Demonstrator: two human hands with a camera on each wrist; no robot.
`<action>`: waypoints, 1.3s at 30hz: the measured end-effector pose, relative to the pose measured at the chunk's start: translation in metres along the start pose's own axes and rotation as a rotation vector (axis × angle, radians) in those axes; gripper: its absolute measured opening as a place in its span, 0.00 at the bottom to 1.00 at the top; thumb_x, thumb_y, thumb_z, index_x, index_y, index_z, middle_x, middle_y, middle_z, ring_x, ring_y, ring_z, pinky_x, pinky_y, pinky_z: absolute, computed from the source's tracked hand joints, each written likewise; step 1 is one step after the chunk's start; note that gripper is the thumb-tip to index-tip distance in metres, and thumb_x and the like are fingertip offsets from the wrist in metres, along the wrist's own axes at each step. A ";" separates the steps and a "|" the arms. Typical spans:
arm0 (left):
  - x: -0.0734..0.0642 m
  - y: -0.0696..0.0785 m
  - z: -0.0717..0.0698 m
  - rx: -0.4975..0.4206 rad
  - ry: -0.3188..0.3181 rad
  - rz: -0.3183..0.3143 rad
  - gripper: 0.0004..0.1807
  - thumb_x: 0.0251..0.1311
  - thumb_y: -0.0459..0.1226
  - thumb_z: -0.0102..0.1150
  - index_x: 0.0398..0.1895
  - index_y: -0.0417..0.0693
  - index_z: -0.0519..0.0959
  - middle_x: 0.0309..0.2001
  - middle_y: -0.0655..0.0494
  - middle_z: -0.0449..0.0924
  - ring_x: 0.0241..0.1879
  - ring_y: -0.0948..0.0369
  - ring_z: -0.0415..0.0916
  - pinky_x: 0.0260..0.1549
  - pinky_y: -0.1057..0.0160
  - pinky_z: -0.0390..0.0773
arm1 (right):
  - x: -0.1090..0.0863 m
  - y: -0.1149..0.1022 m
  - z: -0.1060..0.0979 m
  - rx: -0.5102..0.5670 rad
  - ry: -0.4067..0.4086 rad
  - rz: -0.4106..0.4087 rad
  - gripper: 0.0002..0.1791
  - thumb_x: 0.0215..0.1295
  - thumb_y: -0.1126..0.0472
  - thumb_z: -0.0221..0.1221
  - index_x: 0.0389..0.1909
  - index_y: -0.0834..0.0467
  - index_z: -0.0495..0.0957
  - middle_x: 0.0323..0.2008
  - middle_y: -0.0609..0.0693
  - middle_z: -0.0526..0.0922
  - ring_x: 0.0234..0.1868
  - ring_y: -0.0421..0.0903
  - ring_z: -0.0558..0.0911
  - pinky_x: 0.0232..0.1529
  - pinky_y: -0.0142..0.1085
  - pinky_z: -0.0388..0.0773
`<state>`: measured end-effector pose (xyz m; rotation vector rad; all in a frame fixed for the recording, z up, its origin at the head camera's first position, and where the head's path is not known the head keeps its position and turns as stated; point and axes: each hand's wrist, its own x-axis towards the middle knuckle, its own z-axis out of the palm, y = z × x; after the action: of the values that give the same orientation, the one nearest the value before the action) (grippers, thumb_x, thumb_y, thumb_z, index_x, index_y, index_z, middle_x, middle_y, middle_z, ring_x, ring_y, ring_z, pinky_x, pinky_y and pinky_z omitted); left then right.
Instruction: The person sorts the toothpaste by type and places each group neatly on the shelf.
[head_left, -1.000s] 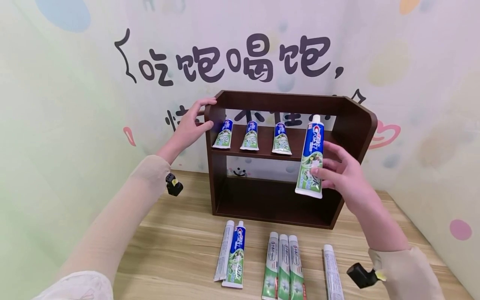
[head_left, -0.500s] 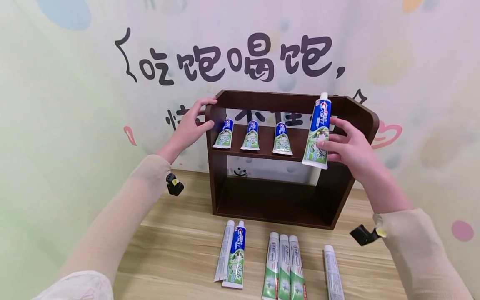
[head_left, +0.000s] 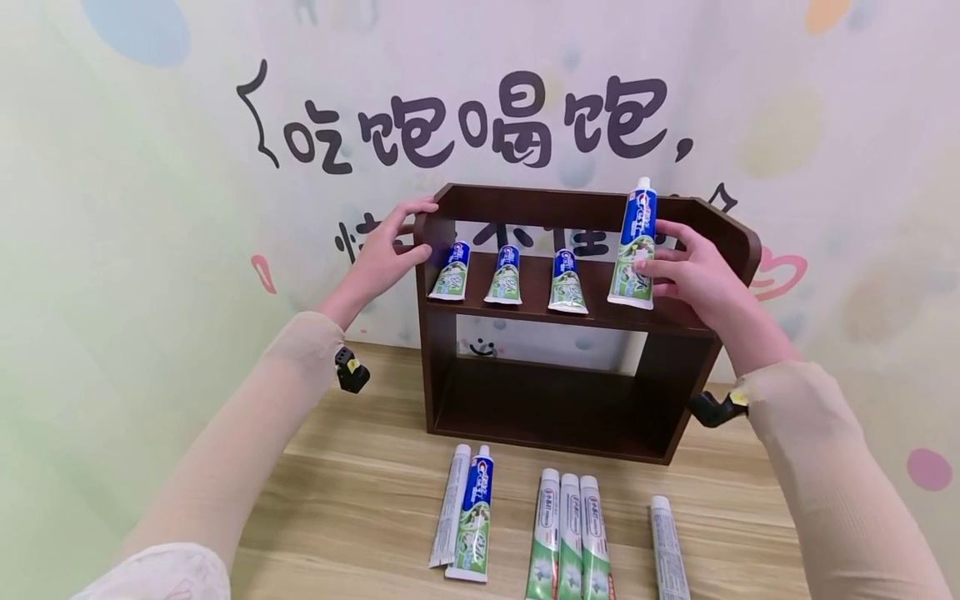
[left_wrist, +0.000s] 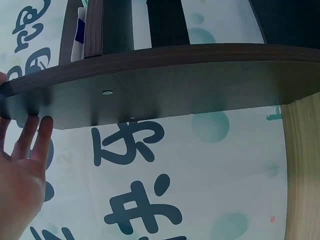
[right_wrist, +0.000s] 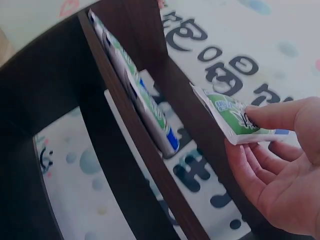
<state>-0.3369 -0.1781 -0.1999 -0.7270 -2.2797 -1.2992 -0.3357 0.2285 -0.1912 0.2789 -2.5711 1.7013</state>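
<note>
Your right hand grips a tube, cap up, near three shelved tubes; your left hand grips the rack.

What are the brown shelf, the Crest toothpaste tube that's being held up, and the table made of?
The brown shelf looks like coated wood board: smooth, flat panels with a soft sheen. The Crest toothpaste tube seems to be smooth plastic or laminate, with a flat, pressed end. The table shows pale, streaky grain: maybe wood, maybe just wood print.
</note>
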 end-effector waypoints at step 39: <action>0.019 -0.034 -0.005 0.019 0.001 0.053 0.28 0.62 0.31 0.58 0.66 0.55 0.68 0.74 0.62 0.63 0.63 0.46 0.72 0.61 0.46 0.75 | 0.034 0.037 -0.004 -0.323 -0.109 -0.035 0.45 0.64 0.45 0.62 0.78 0.39 0.49 0.69 0.65 0.65 0.68 0.62 0.68 0.69 0.59 0.65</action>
<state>-0.3724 -0.1929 -0.2091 -0.7742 -2.2530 -1.2526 -0.3757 0.2419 -0.2190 0.4060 -2.8430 1.2639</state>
